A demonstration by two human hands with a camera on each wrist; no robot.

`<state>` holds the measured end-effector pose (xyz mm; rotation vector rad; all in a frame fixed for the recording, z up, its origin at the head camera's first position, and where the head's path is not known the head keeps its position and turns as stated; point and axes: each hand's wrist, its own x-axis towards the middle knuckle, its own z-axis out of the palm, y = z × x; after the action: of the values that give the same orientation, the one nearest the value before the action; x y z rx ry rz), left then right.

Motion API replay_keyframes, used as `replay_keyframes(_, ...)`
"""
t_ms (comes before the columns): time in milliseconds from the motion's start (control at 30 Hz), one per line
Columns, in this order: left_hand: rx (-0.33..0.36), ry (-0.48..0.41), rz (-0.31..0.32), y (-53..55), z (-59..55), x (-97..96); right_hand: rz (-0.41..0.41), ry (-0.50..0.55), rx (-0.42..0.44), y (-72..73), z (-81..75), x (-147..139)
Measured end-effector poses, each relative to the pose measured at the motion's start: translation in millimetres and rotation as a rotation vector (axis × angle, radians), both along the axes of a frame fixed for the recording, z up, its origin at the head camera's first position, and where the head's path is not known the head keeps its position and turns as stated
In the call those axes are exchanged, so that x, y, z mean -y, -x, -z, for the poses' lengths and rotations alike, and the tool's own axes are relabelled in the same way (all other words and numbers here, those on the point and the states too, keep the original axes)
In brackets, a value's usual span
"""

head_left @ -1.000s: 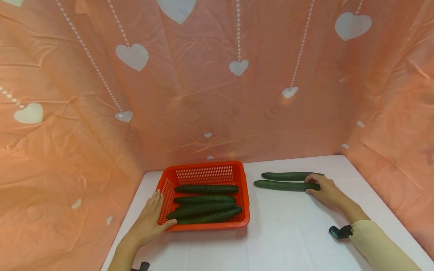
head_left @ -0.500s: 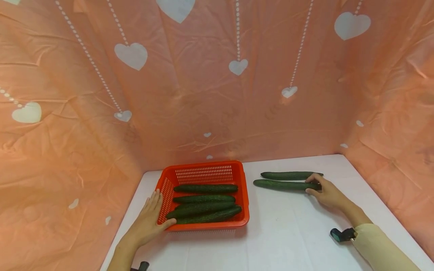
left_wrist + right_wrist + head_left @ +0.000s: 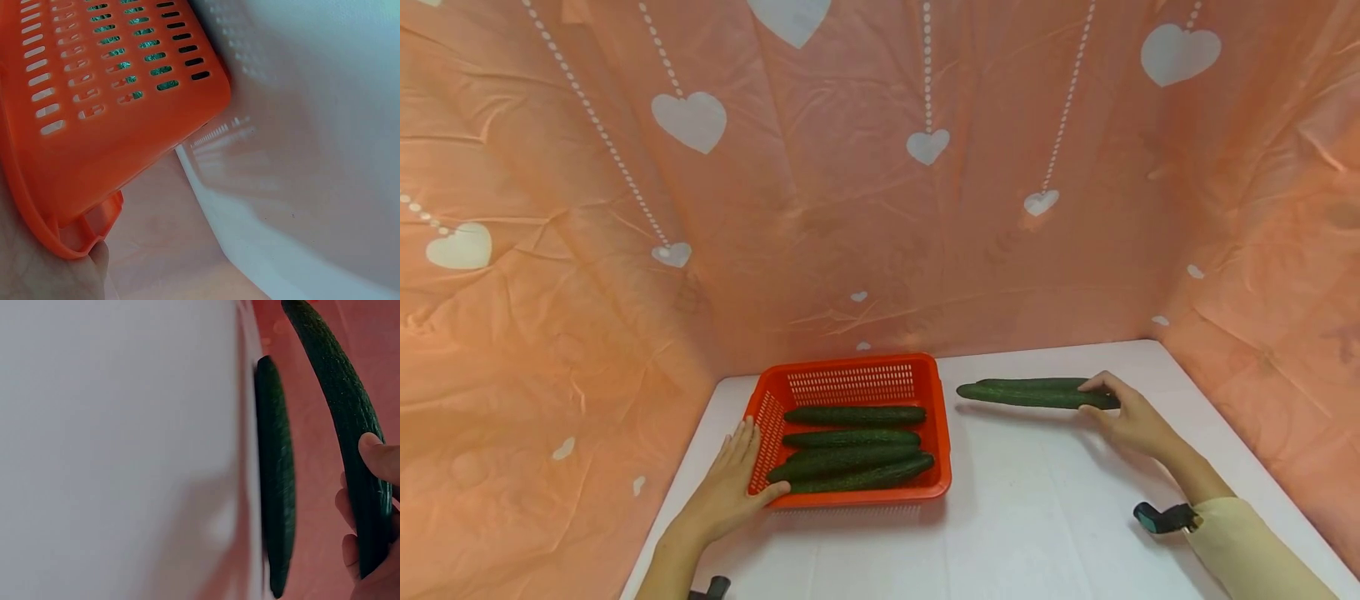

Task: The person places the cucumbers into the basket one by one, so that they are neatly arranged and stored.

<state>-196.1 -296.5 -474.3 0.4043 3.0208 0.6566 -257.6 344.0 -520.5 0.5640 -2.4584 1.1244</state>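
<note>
My right hand (image 3: 1133, 422) holds a long dark green cucumber (image 3: 1022, 396) near its right end, thumb on one side and fingers on the other. In the right wrist view that cucumber (image 3: 340, 381) is raised off the white table. Just behind it a second cucumber (image 3: 275, 469) lies on the table, partly hidden in the head view. My left hand (image 3: 724, 492) rests on the left side of a red plastic basket (image 3: 850, 502), fingers straight along the rim and thumb over the front corner. Several cucumbers (image 3: 857, 415) lie crosswise inside the basket.
The white table (image 3: 1022, 517) bears the basket left of centre. Orange sheeting (image 3: 880, 250) with white hearts rises behind and on both sides. Slotted basket walls (image 3: 106, 150) fill much of the left wrist view.
The right hand has lifted the front cucumber off the table and shifted it slightly back, so it now overlaps the rear one. The left hand and basket have stayed put.
</note>
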Motion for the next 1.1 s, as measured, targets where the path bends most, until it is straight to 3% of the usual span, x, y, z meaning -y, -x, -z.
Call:
replay_keyframes(133, 0.003, 0.0, 0.001, 0.7, -0.5, 0.1, -0.013, 0.011, -0.042, -0.3, -9.3, 5)
replay_keyframes(500, 0.011, 0.012, 0.001, 2.3, 0.2, 1.9, -0.06, 0.072, -0.057, 1.8, -34.8, 36)
replay_keyframes(767, 0.015, 0.008, -0.002, 2.5, 2.2, 2.6, -0.076, 0.079, 0.014, 6.6, -42.3, 64)
replay_keyframes(1100, 0.012, 0.009, 0.003, 2.6, 2.4, 2.9, -0.103, 0.101, 0.037, 8.8, -49.8, 107)
